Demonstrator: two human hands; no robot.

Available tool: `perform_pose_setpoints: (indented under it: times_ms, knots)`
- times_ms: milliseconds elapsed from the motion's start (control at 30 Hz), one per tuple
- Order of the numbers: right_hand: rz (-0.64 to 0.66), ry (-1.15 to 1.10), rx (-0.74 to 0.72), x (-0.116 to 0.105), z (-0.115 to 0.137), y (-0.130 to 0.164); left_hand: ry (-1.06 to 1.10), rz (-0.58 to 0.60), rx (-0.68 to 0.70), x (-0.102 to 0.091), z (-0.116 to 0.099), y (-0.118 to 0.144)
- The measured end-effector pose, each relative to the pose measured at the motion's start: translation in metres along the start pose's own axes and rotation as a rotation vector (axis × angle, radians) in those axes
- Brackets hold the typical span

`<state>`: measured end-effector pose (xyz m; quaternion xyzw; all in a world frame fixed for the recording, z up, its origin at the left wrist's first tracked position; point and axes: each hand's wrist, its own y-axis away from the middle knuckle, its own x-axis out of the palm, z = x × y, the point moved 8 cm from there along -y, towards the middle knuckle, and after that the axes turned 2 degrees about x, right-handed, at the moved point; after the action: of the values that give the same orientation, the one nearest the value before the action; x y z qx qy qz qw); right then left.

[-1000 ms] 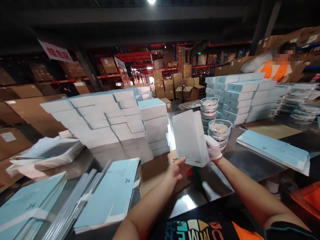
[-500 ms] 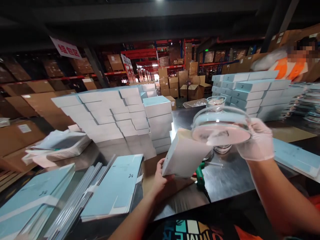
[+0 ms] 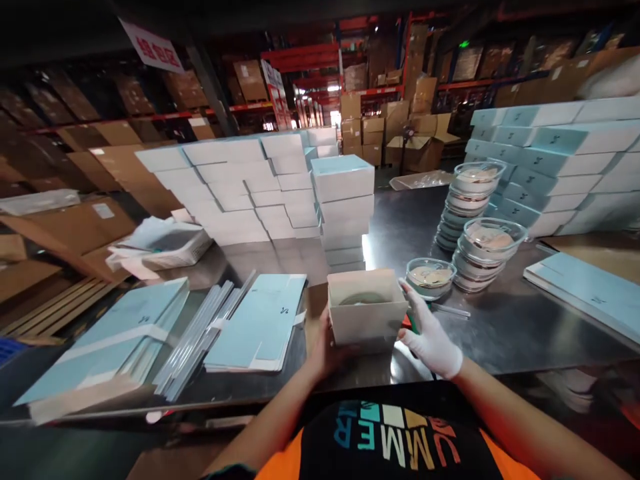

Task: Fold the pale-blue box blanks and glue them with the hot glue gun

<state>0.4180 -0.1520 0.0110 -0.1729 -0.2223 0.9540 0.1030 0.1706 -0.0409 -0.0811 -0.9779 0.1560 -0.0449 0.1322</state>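
Observation:
A white box (image 3: 370, 327) stands open at the top in front of me, on the metal table. Inside it shows the curved rim of a round glass dish (image 3: 367, 298); the lower part is hidden by the front wall. My bare left hand (image 3: 324, 347) is wrapped round the box's left side. At the right side is my right hand (image 3: 431, 339) in a white glove, thumb and fingers apart, fingertips close to the box's top right edge. A green-handled tool (image 3: 414, 323), partly hidden, lies behind that hand. Just beyond stands a small glass dish (image 3: 430, 275).
Stacked glass dishes (image 3: 485, 257) stand at the right, before piled pale-blue boxes (image 3: 555, 160). White boxes (image 3: 240, 193) form a wall at the back. Flat blue cartons (image 3: 257, 320) and clear plastic strips (image 3: 200, 340) lie left, near a white basket (image 3: 187, 247).
The glass dish has gone from my right hand, and a round dish now shows inside the box. My left hand has brought the box from tilted to upright. The view has turned rightward and down.

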Motion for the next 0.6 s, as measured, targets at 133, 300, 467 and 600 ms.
perform_pose_setpoints:
  times_ms: [133,300,467,600]
  knots:
    - [-0.028,-0.049,0.002,0.035,-0.007,-0.003,-0.056,0.016,0.201,0.003,-0.041,-0.007]
    - [-0.24,-0.111,0.194,0.048,-0.019,-0.027,-0.062,-0.09,0.354,0.005,-0.065,-0.013]
    - [-0.355,-0.012,0.145,0.023,-0.022,-0.037,-0.171,0.088,0.401,0.01,-0.053,-0.014]
    - [-0.12,0.49,0.377,-0.011,-0.042,-0.036,-0.269,-0.022,0.416,-0.014,-0.049,-0.018]
